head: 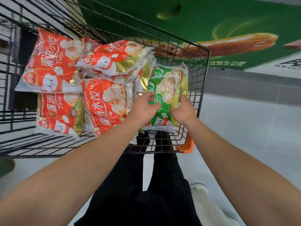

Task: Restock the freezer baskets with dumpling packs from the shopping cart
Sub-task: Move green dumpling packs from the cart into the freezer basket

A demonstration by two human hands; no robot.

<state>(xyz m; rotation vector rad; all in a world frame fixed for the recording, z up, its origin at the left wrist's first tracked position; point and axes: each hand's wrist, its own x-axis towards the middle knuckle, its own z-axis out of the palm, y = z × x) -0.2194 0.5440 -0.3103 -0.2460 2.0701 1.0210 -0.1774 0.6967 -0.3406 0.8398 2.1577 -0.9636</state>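
Your left hand [143, 106] lies on the left edge of the green dumpling pack [167, 88], fingers curled loosely with the thumb and forefinger closing on the plastic; whether they already pinch it, you cannot tell. Your right hand [183, 111] rests on the pack's lower right part, fingers bent and pressing down onto the wrapper, not closed around it.

The green pack lies flat at the right end of the wire shopping cart [204, 82], just beside its right wall. Its long axis runs away from you, with the printed bottom edge toward your body and the far end pointing at the cart's far rim.

To the left of it, touching or overlapping one another, lie four orange dumpling packs [105, 101], two nearer you and two farther off. The nearer ones run lengthwise roughly like the green pack; the far right one is tilted across the pile.

An orange plastic corner [187, 144] marks the cart's near right end. Beyond the cart stands a green printed panel [211, 22].
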